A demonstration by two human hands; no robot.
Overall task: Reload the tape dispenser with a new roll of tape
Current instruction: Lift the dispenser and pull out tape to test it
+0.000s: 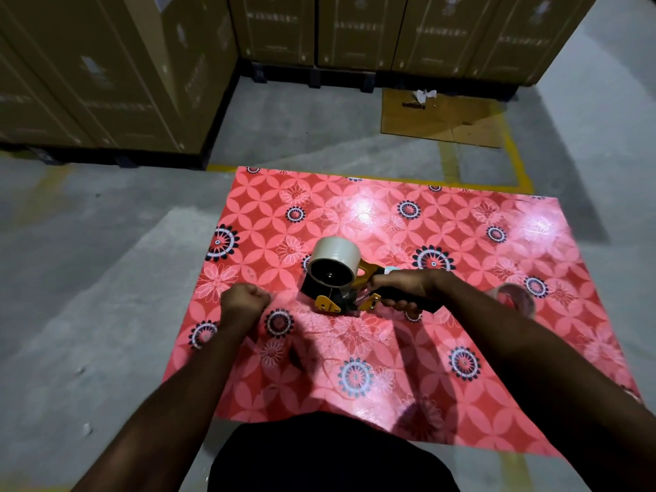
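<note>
Mat (461, 349): glossy red plastic sheet, printed with petal circles and dark flower rosettes, laid flat on the floor; glare patches seen toward its far right corner.
Tape dispenser (340, 296): hand-held gun type, black body with yellow metal plates, set near the middle of the mat, roll end pointed left; its underside is seen touching the mat.
New roll (335, 259): wide cylinder of pale, smooth tape on a dark hub, mounted on the dispenser's wheel, open core faced toward the camera.
Right hand (404, 287): fingers wrapped round the black handle of the dispenser, thumb side up, knuckles blurred.
Left hand (245, 296): fingers clenched into a fist just left of the dispenser, above the mat; a thin clear strip seems to be pulled between fist and dispenser, but whether it is pinched cannot be told.
Second roll (514, 298): translucent, nearly spent ring, brownish core, lying toward the right edge of the mat, partly hidden behind the right forearm.
Floor (88, 278): grey rough concrete, yellow painted lines beyond the mat's far edge.
Cardboard sheet (443, 118): flat brown piece on the floor past the far edge, some scraps on it.
Cartons (106, 65): tall brown corrugated boxes stacked on dark pallets, lined along the back and left.
</note>
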